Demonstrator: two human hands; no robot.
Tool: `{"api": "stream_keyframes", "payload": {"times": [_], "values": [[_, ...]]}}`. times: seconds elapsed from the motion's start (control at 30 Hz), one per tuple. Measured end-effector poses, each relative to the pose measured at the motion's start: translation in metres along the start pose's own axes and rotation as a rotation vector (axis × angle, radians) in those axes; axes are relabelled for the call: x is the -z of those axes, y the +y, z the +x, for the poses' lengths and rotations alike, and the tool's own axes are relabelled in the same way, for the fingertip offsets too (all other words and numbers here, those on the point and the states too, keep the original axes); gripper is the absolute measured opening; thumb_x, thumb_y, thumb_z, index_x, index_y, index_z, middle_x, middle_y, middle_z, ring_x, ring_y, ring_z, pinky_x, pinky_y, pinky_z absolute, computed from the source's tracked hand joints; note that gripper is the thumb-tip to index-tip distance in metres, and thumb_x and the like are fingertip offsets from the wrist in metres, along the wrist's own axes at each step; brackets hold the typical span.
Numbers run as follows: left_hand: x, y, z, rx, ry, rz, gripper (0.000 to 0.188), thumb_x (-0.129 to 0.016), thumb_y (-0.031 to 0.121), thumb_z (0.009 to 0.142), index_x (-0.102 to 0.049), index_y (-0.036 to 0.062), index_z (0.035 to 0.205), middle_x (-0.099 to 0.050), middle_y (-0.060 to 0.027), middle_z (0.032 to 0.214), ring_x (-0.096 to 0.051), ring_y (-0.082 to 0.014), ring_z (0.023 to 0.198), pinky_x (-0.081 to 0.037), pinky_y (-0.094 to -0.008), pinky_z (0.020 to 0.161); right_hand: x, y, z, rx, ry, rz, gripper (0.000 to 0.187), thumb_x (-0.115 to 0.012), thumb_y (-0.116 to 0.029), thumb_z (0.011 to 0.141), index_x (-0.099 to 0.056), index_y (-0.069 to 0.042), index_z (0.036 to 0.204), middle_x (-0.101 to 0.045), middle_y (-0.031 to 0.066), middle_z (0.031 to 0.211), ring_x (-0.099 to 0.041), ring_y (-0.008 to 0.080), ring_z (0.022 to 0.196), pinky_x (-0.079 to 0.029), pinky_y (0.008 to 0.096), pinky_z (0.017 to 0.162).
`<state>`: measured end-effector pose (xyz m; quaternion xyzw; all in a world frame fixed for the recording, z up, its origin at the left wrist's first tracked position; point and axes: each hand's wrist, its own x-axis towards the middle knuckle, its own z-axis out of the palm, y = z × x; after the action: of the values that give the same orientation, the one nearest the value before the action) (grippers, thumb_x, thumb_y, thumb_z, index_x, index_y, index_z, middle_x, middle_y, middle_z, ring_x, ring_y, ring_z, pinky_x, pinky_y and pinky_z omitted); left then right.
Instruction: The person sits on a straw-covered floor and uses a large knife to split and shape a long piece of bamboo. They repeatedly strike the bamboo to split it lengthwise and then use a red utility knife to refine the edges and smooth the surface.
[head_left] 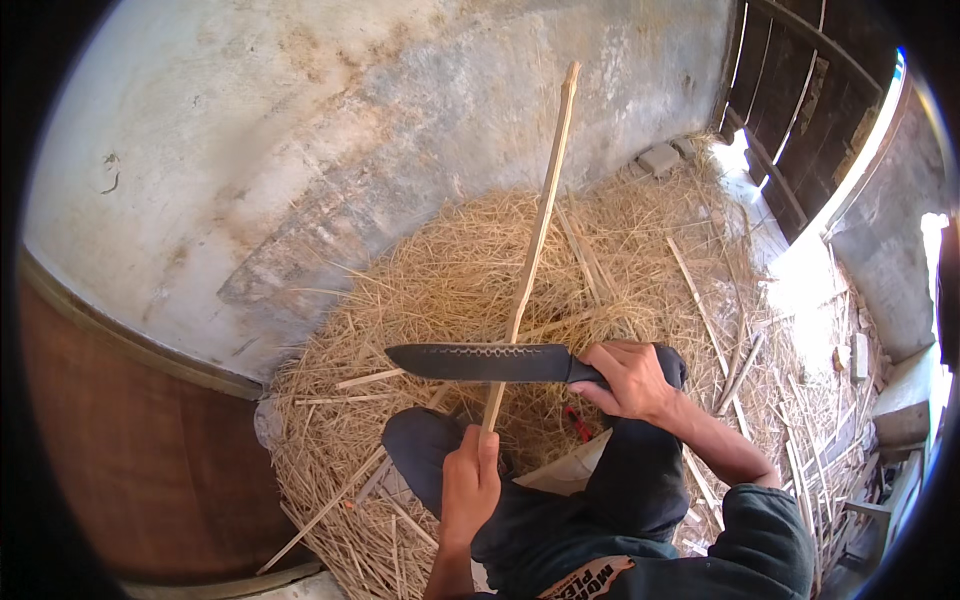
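Note:
A long, thin wooden stick [545, 205] slants up and away from me, its lower end gripped in my left hand [470, 482]. Closed around the black handle of a large dark-bladed machete [478, 362] is my right hand [630, 378]. The blade lies crosswise over the stick, a little above my left hand, its tip pointing left. Whether the edge touches the stick I cannot tell. Beneath the blade, between my bent knees, a small red object [578, 424] shows in part.
Straw [450, 260] and loose wooden strips [700, 300] cover the floor around me. A stained wall [350, 130] rises ahead. Brown wooden panelling [150, 430] stands at left, dark planks [800, 110] at far right. Grey blocks [660, 158] sit by the wall's far corner.

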<state>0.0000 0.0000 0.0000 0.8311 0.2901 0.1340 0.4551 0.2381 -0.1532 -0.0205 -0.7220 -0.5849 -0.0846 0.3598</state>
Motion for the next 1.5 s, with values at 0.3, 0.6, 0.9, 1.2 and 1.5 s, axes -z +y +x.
{"api": "stream_keyframes", "payload": {"times": [0.3,0.6,0.9,1.2,1.5], "values": [[-0.019,0.002,-0.001,0.0,0.013,-0.017,0.047,-0.037,0.035,0.113,-0.053,-0.0003,0.088,-0.046,-0.0091,0.061,-0.047,-0.0204,0.054,-0.038,-0.0379,0.054,0.005,0.009,0.012,0.011,-0.121,-0.061,0.049,-0.063,-0.052,0.097,-0.055,-0.004,0.093,-0.055,0.0117,0.066,-0.061,0.0358,0.057,-0.049,0.0437,0.051],[-0.013,0.005,-0.004,0.012,0.022,-0.036,0.039,-0.04,0.03,0.112,-0.054,-0.0008,0.094,-0.05,-0.023,0.064,-0.054,-0.0468,0.06,-0.039,-0.0502,0.056,-0.002,0.005,0.022,-0.031,-0.054,-0.175,0.043,-0.068,-0.048,0.096,-0.055,-0.007,0.096,-0.056,0.0081,0.06,-0.062,0.0292,0.051,-0.049,0.0396,0.044],[-0.021,-0.011,-0.013,0.015,-0.018,-0.124,0.044,-0.036,0.031,0.114,-0.054,-0.0005,0.088,-0.046,-0.0079,0.062,-0.044,-0.0176,0.055,-0.038,-0.0361,0.055,0.003,0.023,0.03,0.144,0.022,-0.211,0.045,-0.057,-0.052,0.102,-0.052,-0.007,0.098,-0.051,0.0076,0.055,-0.054,0.0271,0.042,-0.045,0.0403,0.041],[-0.012,-0.014,-0.02,0.131,-0.225,-0.456,0.047,-0.028,0.038,0.115,-0.041,0.0081,0.081,-0.035,0.004,0.064,-0.029,-0.0056,0.054,-0.024,-0.0259,0.048,0.003,0.018,0.033,0.167,0.058,-0.187,0.044,-0.059,-0.051,0.102,-0.052,-0.008,0.099,-0.048,0.0023,0.052,-0.049,0.0186,0.04,-0.043,0.0351,0.037],[-0.006,-0.016,-0.022,0.144,-0.184,-0.382,0.047,-0.031,0.033,0.115,-0.044,0.0042,0.079,-0.039,-0.0011,0.063,-0.037,-0.0098,0.056,-0.031,-0.0299,0.052,0.016,0.033,0.037,0.131,-0.029,-0.311,0.046,-0.049,-0.057,0.104,-0.051,-0.012,0.096,-0.046,-0.0004,0.053,-0.041,0.0137,0.039,-0.039,0.0328,0.035]]}}
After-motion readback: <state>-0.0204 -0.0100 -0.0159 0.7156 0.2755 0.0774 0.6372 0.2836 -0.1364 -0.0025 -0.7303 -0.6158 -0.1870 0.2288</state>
